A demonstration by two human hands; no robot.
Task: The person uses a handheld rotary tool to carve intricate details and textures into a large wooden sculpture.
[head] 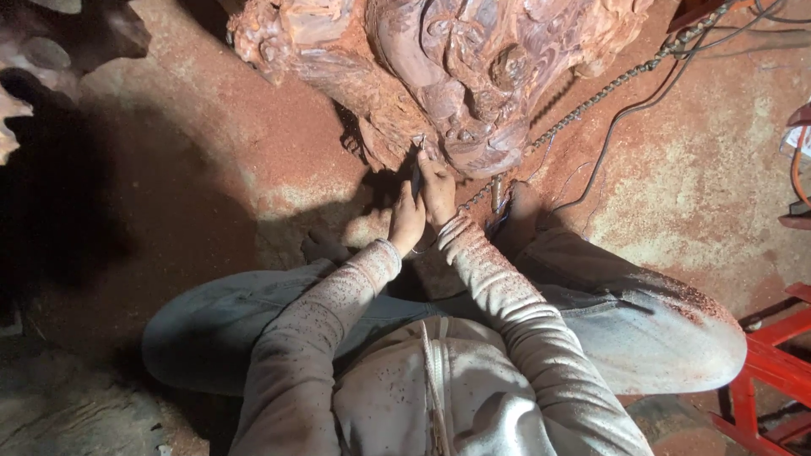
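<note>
one carved wood root sculpture (pixel 456 76) lies on the dust-covered floor (pixel 211 160), reddish-brown, glossy in places, full of swirling knots, hollows and ridges, its lower edge coming to a rounded lump just above the hands. one thin tool (pixel 416 179), dark and slender, stands against that lower edge; only a short part of it shows and its kind cannot be told. two hands meet at the foot of the sculpture: the left hand (pixel 406 221) is curled closed around the tool from below, and the right hand (pixel 438 192) is wrapped closed just beside it, touching the left hand and reaching up to the wood. two sleeves (pixel 507 295), pale grey and speckled with red dust, run back from the hands. two knees in light jeans (pixel 642 312) spread to either side below the sculpture. one metal chain (pixel 608 84) runs from the sculpture's right side up towards the far corner, with dark cables (pixel 625 114) beside it. one red metal frame (pixel 773 363) stands well to the right of the sculpture. another dark carved piece (pixel 51 42) sits well to its left.
</note>
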